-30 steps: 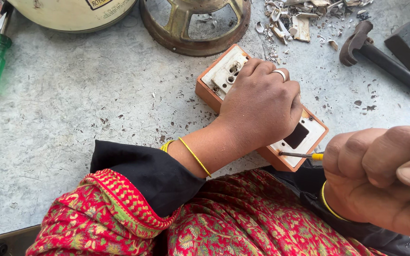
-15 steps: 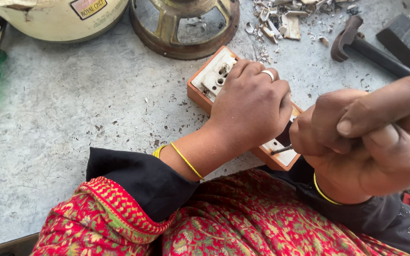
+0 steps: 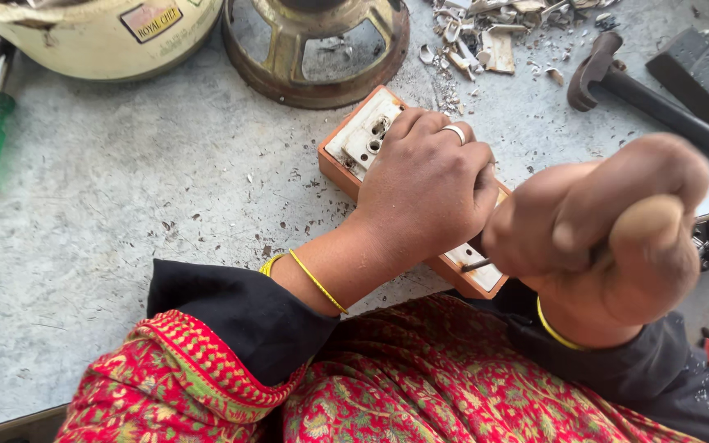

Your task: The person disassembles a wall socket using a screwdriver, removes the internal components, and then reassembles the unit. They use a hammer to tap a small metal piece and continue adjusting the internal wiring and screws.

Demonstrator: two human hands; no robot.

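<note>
Under left hand, switch board, screwdriver

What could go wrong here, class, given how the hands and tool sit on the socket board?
1. The screwdriver tip works right beside the left hand pressing down the orange wooden socket board with white plates; a slip might jab its fingers.
2. The board's near end lies at the grey worktop edge, so hard pushing from the right hand may tip it.
</note>
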